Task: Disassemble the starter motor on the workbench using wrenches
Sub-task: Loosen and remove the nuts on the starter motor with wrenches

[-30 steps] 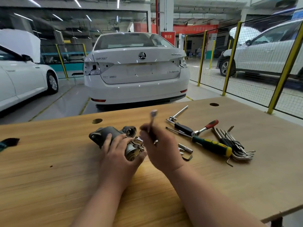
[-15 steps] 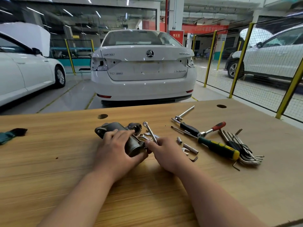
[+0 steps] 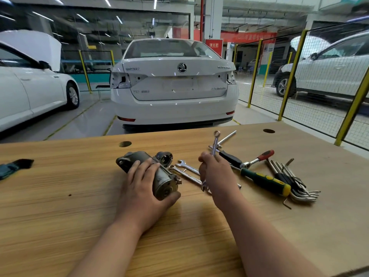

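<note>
**Wrench point(image 3: 215, 145) raised, starter motor point(image 3: 161, 176) braced**

Cloth point(image 3: 16, 166) lies far left on the workbench point(image 3: 60, 206). The left hand point(image 3: 143, 188) curls fingers and thumb around the starter motor, which lies on its side near the bench's middle. Two spare wrenches point(image 3: 185, 168) lie just beside it. The right hand point(image 3: 216, 172) grips the wrench upright, clear of the motor. Likely step: fitting the tool; next its end must seat squarely on a fastener. Screwdrivers point(image 3: 265, 181) and hex keys point(image 3: 295, 184) sit right; white cars point(image 3: 173, 86) and yellow fencing point(image 3: 289, 76) stand behind.
</note>
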Demonstrator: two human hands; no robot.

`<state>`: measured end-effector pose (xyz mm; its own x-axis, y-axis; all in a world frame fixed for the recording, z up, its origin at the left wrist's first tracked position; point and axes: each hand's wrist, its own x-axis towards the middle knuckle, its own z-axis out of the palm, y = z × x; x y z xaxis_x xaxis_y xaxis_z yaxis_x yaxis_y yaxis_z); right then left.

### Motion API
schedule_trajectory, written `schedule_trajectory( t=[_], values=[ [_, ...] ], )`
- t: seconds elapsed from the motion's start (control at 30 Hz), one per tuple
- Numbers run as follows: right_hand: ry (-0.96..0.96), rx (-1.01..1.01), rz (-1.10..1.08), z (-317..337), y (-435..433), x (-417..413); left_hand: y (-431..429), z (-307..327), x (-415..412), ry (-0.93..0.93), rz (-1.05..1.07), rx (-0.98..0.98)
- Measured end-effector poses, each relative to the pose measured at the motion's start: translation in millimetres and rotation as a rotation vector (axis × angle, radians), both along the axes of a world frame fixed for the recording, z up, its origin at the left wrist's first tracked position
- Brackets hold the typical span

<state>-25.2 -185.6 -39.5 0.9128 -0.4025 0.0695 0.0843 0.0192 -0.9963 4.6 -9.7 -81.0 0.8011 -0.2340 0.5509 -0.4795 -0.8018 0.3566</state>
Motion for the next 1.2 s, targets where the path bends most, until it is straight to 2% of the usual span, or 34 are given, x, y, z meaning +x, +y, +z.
schedule_trajectory(
  t=[0.13,0.37,0.57,0.8,1.07,1.2],
  values=[
    [0.047,0.260,0.075,3.4,-0.8,0.0,-11.4,5.3,0.2,0.024,0.071,-0.032],
    [-0.024,0.235,0.094,-2.7,6.8,1.6,-13.2,-0.5,0.8,0.016,0.036,-0.161],
    [0.069,0.378,0.115,-5.7,7.6,3.5,-11.1,-2.5,0.3,0.024,0.008,-0.172],
    [0.267,0.583,0.106,-10.0,7.1,5.9,-12.6,-3.1,-3.0,0.049,0.035,-0.141],
    [0.282,0.674,0.158,-12.3,10.7,7.1,-14.7,-2.7,-4.5,0.029,0.068,-0.121],
    [0.173,0.631,0.126,-11.7,13.6,6.3,-15.7,-3.4,-2.2,0.014,0.086,-0.115]
  ],
)
